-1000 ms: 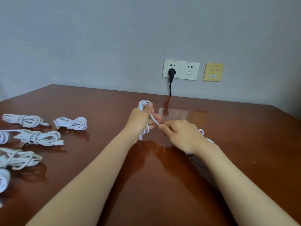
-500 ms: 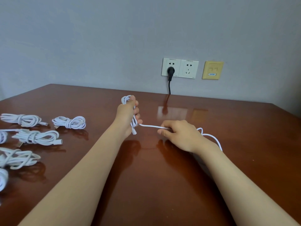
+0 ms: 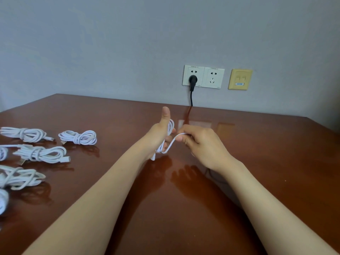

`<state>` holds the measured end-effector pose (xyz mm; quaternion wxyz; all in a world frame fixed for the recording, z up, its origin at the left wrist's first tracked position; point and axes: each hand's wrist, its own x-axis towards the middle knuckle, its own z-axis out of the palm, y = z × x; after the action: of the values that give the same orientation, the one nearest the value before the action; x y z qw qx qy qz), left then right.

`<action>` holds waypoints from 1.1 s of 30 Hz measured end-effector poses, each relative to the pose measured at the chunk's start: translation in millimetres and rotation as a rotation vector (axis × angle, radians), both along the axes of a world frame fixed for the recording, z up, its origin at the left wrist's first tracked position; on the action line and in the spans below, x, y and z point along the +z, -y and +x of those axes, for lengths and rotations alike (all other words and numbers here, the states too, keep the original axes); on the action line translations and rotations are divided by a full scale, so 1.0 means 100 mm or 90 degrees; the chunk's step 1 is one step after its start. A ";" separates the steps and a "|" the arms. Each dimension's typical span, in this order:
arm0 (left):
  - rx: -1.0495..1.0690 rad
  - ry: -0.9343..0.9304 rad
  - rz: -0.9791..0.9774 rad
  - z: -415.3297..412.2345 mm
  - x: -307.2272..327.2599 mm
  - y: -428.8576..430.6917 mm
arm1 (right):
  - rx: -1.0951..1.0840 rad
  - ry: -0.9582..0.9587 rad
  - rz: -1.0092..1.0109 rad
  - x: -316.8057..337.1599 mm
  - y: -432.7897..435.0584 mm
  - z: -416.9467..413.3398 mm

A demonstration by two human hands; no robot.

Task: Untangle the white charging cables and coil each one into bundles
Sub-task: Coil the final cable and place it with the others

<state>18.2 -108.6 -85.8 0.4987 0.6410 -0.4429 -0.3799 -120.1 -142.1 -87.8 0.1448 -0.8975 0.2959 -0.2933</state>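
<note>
Just one camera here, worn on the person's head, so it looked forward and a bit down over both forearms. The left hand (image 3: 159,134) and right hand (image 3: 201,144) sat close in, near mid-frame. Beyond the hands it took in the counter (image 3: 257,144) and the wall (image 3: 128,43) behind. No second view to overlap with.

Soft, even daylight fills the scene, moderately bright, with no hard shadows. The glossy reddish-brown wooden bench (image 3: 257,162) mirrors the pale grey-blue wall as a white glare patch at 12 o'clock of centre, and dim reflections of both forearms lie beneath them. Faint shadows sit under the coiled white cable bundles (image 3: 78,137) at 9 o'clock. Wide-angle distortion bends the bench edges; focus is fairly sharp, softer at the left border
</note>
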 end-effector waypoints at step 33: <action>-0.112 -0.110 -0.078 0.06 -0.03 -0.03 | -0.058 -0.066 0.111 -0.02 0.11 -0.14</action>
<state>24.2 -105.8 -88.9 0.5377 0.5328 -0.4755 -0.4481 -134.0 -153.3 -89.6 0.1935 -0.8812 0.3676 -0.2257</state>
